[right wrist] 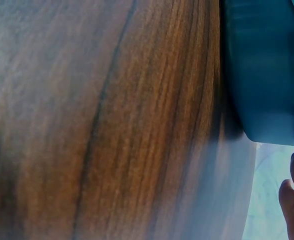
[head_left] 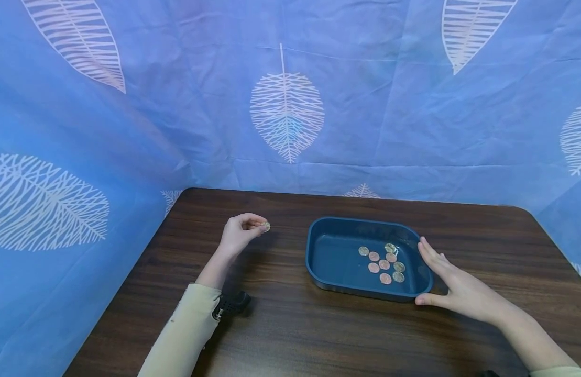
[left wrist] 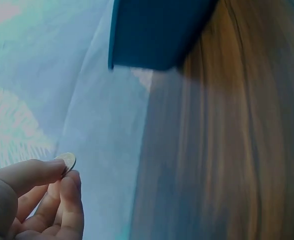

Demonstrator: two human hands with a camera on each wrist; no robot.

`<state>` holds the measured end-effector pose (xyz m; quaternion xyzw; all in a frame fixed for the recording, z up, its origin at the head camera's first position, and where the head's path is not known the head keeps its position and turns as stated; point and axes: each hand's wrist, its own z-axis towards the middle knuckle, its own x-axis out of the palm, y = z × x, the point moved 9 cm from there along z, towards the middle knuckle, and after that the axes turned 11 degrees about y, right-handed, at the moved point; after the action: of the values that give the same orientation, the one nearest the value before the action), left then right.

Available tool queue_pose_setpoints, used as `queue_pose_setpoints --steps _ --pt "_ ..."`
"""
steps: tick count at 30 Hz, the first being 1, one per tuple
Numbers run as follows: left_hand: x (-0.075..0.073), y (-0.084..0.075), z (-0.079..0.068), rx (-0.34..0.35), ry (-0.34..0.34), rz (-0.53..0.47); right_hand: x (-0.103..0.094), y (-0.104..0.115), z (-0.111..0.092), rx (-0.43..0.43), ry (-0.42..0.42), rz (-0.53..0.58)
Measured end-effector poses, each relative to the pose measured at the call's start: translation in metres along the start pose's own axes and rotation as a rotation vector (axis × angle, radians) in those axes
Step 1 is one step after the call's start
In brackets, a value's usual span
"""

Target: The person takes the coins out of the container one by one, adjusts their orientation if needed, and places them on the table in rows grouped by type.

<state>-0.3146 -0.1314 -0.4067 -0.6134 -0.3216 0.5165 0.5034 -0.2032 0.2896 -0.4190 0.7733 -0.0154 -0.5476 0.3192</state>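
Observation:
My left hand (head_left: 236,233) is raised left of the tray and pinches a pale gold coin (head_left: 267,226) between thumb and fingertips. The left wrist view shows this coin (left wrist: 69,160) standing on edge in the pinch. A dark blue rectangular tray (head_left: 339,285) rests on the table, with several copper-coloured and yellowish coins (head_left: 384,264) lying flat in its right half. At the tray's right end my right hand (head_left: 464,290) touches the rim, fingers extended and thumb spread toward the front corner. In the right wrist view, only part of this hand shows beside the tray (right wrist: 267,75).
Everything stands on a dark wood-grain table (head_left: 295,335). Blue cloth (head_left: 347,131) with white leaf prints hangs behind the table and at its sides. A black wrist device (head_left: 233,303) sits at the left sleeve's cuff.

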Motion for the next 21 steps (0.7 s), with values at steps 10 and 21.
queue_pose_setpoints --steps 10,21 --pt "-0.032 0.033 -0.006 -0.129 -0.033 0.123 -0.001 -0.001 0.001 0.009 -0.009 -0.013" --pt "-0.04 0.047 -0.006 -0.134 -0.029 0.245 0.001 -0.002 0.0 0.014 -0.009 -0.012"
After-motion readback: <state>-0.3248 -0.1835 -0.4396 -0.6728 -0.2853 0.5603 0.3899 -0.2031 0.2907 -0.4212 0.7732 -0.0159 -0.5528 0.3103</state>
